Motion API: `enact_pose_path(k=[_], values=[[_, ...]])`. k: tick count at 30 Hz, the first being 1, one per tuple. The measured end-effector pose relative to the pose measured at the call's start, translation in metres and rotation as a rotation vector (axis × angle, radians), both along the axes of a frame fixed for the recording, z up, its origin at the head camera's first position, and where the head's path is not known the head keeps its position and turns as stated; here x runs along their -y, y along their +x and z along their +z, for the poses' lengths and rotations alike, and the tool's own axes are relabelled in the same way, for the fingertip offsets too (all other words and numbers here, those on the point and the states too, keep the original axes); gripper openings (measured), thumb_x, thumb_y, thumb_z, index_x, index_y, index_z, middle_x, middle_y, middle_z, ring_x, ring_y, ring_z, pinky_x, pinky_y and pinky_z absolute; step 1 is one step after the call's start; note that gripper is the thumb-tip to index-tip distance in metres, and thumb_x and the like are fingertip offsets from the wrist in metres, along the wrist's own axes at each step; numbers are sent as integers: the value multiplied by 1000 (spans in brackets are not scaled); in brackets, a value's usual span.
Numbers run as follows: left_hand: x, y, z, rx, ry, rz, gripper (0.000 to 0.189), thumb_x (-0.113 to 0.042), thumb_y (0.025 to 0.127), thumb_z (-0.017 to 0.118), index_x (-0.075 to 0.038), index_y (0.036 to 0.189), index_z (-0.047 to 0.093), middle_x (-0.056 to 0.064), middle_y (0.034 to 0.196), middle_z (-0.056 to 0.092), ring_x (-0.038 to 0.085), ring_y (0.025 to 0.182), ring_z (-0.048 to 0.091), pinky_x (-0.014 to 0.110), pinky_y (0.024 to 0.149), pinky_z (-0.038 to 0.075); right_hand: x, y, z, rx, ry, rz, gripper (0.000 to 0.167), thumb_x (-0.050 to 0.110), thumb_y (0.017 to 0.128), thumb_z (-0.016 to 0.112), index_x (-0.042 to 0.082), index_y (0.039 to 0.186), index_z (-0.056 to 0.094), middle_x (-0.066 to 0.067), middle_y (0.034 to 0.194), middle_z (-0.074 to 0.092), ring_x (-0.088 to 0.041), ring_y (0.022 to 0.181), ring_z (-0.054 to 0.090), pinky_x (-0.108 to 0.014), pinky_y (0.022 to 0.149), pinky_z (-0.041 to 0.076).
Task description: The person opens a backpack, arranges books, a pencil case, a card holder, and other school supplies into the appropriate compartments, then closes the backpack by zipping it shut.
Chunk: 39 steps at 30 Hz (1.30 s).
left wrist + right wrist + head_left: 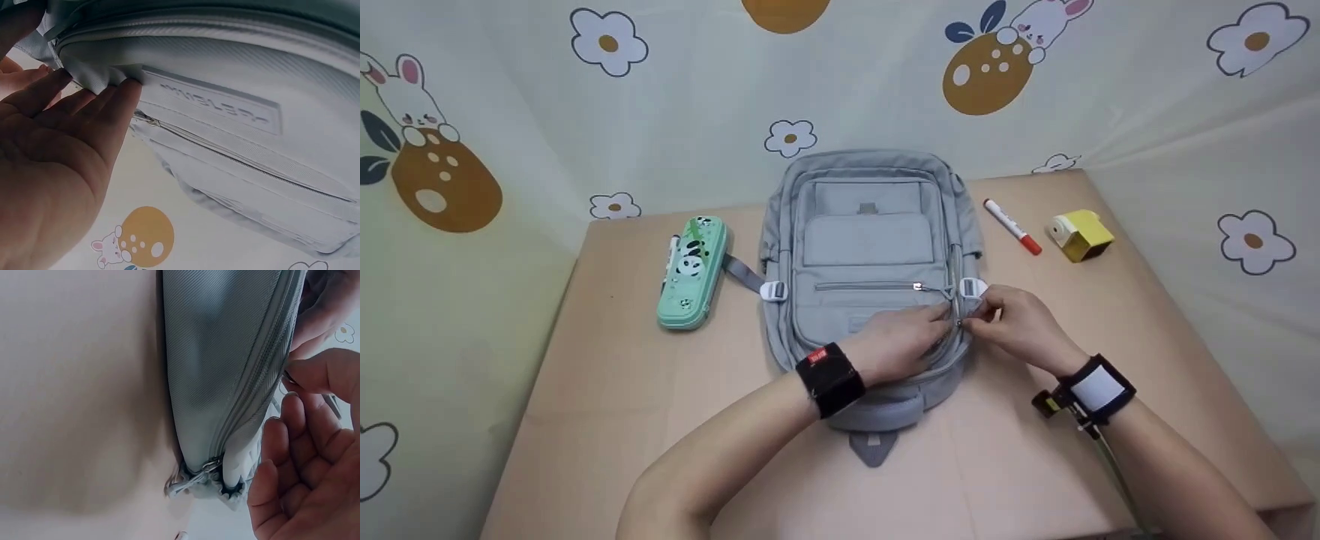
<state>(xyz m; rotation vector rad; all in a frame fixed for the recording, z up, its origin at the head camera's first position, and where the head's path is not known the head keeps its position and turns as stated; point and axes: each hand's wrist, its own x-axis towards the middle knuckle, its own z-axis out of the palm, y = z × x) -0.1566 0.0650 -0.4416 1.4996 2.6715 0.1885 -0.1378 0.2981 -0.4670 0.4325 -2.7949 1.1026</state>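
A grey backpack lies on its back on the table, its top handle toward me. My left hand rests on the lower front panel; in the left wrist view its extended fingers touch the fabric beside the raised label. At the bag's right edge my right hand pinches a small zipper pull between thumb and forefinger. The pull is mostly hidden by the fingertips. A front pocket zipper runs across the panel just beyond my left hand.
Left of the bag lies a mint green panda pencil case, with a white marker along its left side. To the right are a red-capped marker and a yellow pencil sharpener. A patterned curtain hangs behind the table.
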Motion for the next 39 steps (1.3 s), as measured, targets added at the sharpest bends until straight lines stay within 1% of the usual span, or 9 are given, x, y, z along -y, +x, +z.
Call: enact_pose_path(k=[5, 9, 13, 18, 20, 24, 27, 33, 39], values=[[16, 5, 2, 12, 34, 0, 39, -14, 94, 70, -11, 131, 59, 12, 157, 44, 26, 134, 54, 39, 98, 53, 1, 3, 4, -24, -37, -20, 11, 14, 88, 81, 16, 83, 71, 5, 84, 67, -16, 72, 56, -29, 61, 43], [27, 9, 3, -30, 19, 10, 32, -16, 87, 78, -12, 112, 59, 7, 143, 56, 22, 114, 63, 35, 81, 58, 2, 3, 7, -40, -62, -46, 9, 17, 88, 81, 15, 86, 72, 4, 82, 68, -17, 72, 56, -28, 62, 44], [34, 13, 2, -171, -25, -1, 24, -22, 87, 79, -12, 104, 67, 4, 124, 62, 20, 101, 64, 35, 70, 58, 3, 3, 10, -55, -95, -81, 10, 18, 88, 81, 14, 86, 72, 3, 78, 67, -18, 71, 55, -26, 62, 44], [42, 19, 0, -349, -42, 28, 8, -12, 93, 64, -11, 94, 72, 3, 98, 65, 18, 84, 63, 33, 57, 55, 4, 4, 12, -39, -139, -115, 10, 19, 89, 81, 13, 88, 74, 1, 80, 68, -19, 73, 55, -25, 63, 44], [46, 20, 1, -330, 1, 51, 8, -10, 92, 62, -10, 91, 70, 1, 89, 64, 17, 75, 62, 33, 54, 53, 4, 6, 12, -21, -144, -125, 10, 21, 90, 80, 12, 90, 75, 0, 81, 68, -20, 75, 55, -25, 64, 43], [56, 16, 4, -194, 109, 93, 7, -14, 89, 65, -12, 83, 64, -2, 80, 62, 16, 64, 58, 32, 52, 52, 3, 10, 9, 5, -145, -148, 12, 22, 91, 79, 11, 91, 75, -1, 83, 67, -20, 76, 54, -25, 63, 43], [59, 12, 4, -129, 131, 110, 12, -14, 89, 65, -15, 78, 59, -4, 75, 59, 14, 60, 54, 31, 52, 50, 2, 14, 5, 36, -176, -158, 13, 21, 90, 80, 9, 89, 73, -3, 83, 66, -21, 76, 55, -24, 62, 44], [59, 10, 2, -105, 148, 116, 17, -13, 88, 63, -17, 74, 55, -5, 72, 55, 13, 58, 51, 31, 52, 50, 8, 26, 2, 148, -273, -151, 14, 18, 89, 80, 5, 89, 73, -5, 81, 66, -21, 75, 55, -24, 62, 45], [60, 10, 1, -115, 152, 109, 18, -14, 88, 64, -17, 73, 55, -5, 71, 55, 13, 57, 51, 31, 52, 50, 26, 40, 2, 177, -284, -59, 14, 18, 87, 83, 8, 87, 73, -1, 76, 61, -18, 71, 54, -24, 60, 43]])
